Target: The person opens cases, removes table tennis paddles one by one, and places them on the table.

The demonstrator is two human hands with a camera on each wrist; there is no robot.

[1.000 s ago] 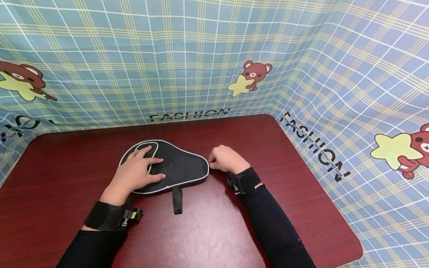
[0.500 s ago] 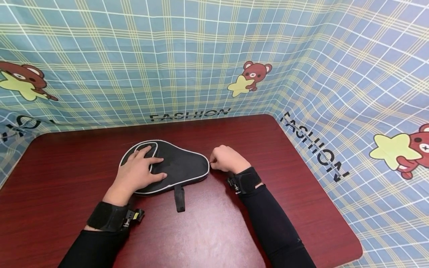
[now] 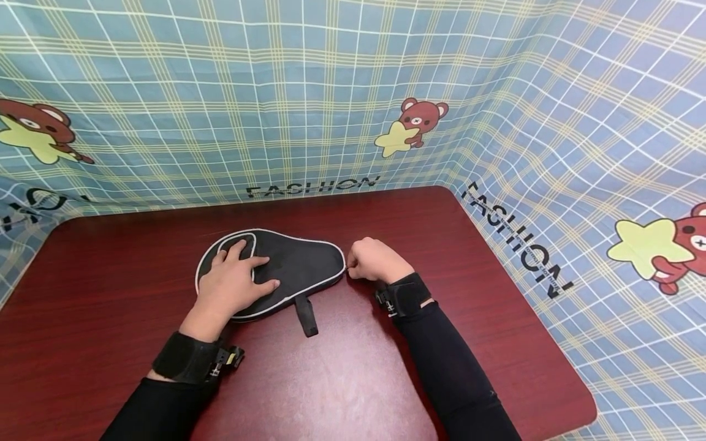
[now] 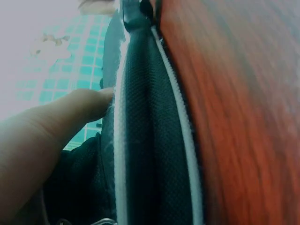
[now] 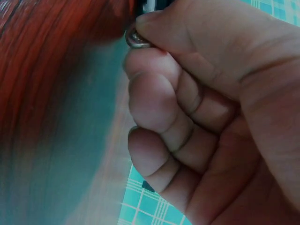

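Observation:
A black paddle-shaped case [image 3: 300, 260] with white piping lies flat on the table, its narrow end toward the right. My left hand [image 3: 228, 282] rests on the wide end with its fingers spread over the pocket. At the narrow tip my right hand [image 3: 377, 260] has its fingers curled. In the right wrist view it pinches a small metal zipper pull [image 5: 137, 38] between thumb and forefinger. The case's side, a dark band [image 4: 152, 122] between two white edges, fills the left wrist view, with my left thumb [image 4: 79, 110] against the top edge.
A short black strap [image 3: 306, 315] sticks out from the case's near side onto the dark red table [image 3: 469, 343]. Plaid cloth [image 3: 309, 92] with printed bears hangs behind and to the right of the table. Black cuffs with small cameras sit on both wrists.
The case has shifted and turned slightly, and its strap has swung to the right. My left hand has slid a little right with it; the right hand is almost in place.

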